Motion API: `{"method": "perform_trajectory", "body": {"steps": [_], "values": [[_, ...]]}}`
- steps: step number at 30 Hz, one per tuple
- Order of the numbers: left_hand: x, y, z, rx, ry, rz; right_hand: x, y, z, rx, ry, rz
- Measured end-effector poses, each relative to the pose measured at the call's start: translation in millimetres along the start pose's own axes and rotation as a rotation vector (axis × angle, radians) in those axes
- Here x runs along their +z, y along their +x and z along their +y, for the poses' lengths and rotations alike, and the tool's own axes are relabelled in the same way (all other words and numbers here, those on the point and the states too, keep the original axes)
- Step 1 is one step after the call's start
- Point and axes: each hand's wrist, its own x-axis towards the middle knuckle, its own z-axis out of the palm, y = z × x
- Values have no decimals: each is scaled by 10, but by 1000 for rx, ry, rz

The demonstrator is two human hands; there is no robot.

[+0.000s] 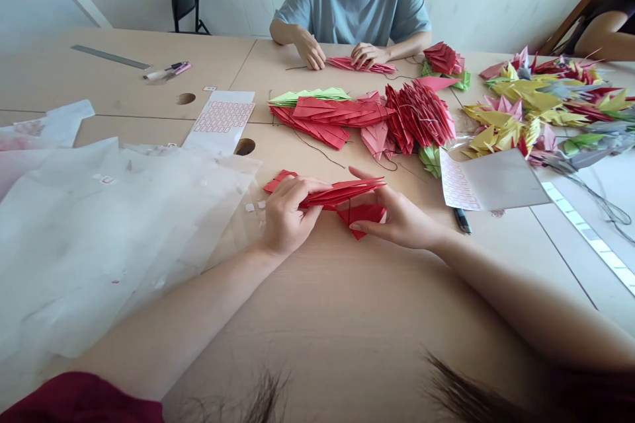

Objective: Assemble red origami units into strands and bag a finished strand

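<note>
My left hand (pixel 286 213) is closed round the left part of a long stack of folded red paper pieces (pixel 342 190), lying just above the wooden table (pixel 347 304). My right hand (pixel 394 211) pinches the right part of the same stack, thumb under a red folded piece (pixel 364 214) that hangs below it. A thin dark thread runs down through the stack between my hands.
Sheets of translucent backing paper (pixel 99 238) cover the left. Behind lie more red and green folded stacks (pixel 337 112), a red fan-shaped bundle (pixel 421 115), a colourful heap (pixel 550 106), sticker sheets (pixel 223 119) (pixel 491 182), a pen (pixel 462 219), a ruler (pixel 109 57). A person opposite handles a red stack (pixel 360 66).
</note>
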Motion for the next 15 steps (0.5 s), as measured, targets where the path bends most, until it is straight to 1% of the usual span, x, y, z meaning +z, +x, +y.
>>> {"method": "perform_trajectory", "body": {"steps": [5, 10, 15], "values": [[14, 4, -14, -57, -21, -4, 9, -6, -10, 10, 54, 52], [16, 16, -37, -123, -51, -11, -41, -5, 17, 18, 266, 142], [13, 20, -66, -144, -80, -15, -108, 11, 39, 5, 234, 262]]}}
